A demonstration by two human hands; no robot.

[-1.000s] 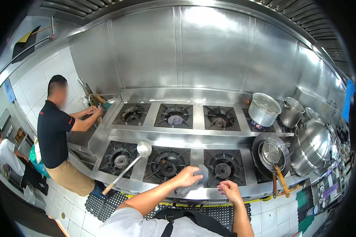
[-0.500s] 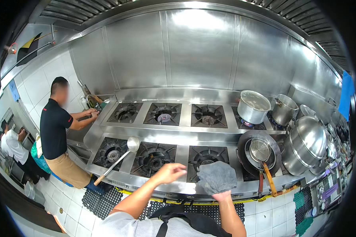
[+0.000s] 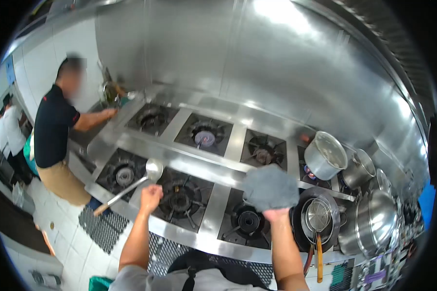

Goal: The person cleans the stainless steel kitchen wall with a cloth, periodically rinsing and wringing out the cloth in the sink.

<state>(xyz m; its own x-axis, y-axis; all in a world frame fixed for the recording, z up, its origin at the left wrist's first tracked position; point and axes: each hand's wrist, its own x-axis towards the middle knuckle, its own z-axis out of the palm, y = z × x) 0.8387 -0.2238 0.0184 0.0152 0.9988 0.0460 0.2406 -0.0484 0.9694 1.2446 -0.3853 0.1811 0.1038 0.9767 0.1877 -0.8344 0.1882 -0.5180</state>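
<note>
My right hand (image 3: 276, 214) holds up a grey cloth (image 3: 271, 186), which covers the fingers. The cloth is above the stove, over the gap between the front and back burners. My left hand (image 3: 152, 196) is over the front edge of the stove, its fingers curled in with nothing visible in them. Just beyond it lies a long-handled ladle (image 3: 154, 169), bowl beside the front left burner (image 3: 124, 175) and wooden handle end sticking out past the stove edge. The hand appears apart from the ladle.
To the right are a dark wok (image 3: 336, 196) with a wire strainer (image 3: 319, 214) in it, a large steamer pot (image 3: 369, 223), and two tall pots, one a wide aluminium pot (image 3: 325, 156) over a lit flame. A co-worker (image 3: 58, 126) in black stands at the left end.
My view has tilted and shifted. My left hand has moved left toward the ladle and its fingers have curled in. My right hand has raised the cloth over the stove.
</note>
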